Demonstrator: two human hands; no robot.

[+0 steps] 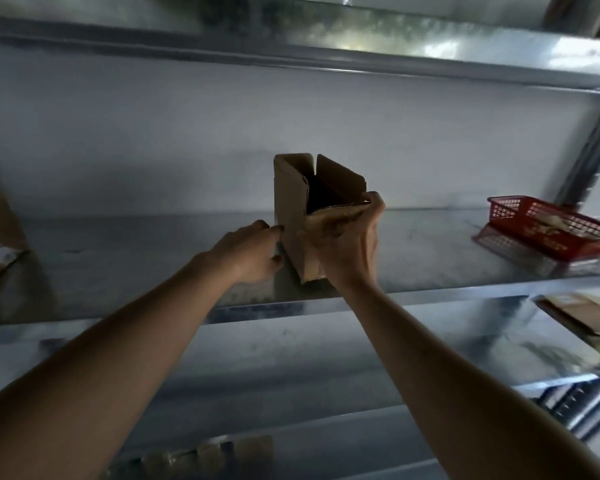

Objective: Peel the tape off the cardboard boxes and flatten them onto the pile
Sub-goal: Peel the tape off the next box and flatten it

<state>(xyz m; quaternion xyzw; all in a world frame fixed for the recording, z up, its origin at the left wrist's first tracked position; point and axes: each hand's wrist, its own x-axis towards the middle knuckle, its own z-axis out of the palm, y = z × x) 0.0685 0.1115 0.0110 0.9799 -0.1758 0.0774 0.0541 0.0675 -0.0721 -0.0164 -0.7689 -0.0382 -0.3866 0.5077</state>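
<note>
My right hand (345, 237) grips the box (293, 216) by its open rim on the shelf (430, 251); left hand's (253, 252) straight fingers (276, 230) touch its side. It looks light, thin and crushable, so I'd hold the corners.

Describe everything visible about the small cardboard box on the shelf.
The small brown corrugated cardboard box stands upright on the grey metal shelf, top flaps open and raised, dark inside. The right hand grips its near right rim; the left hand touches its lower left edge. Any tape is not discernible.
</note>
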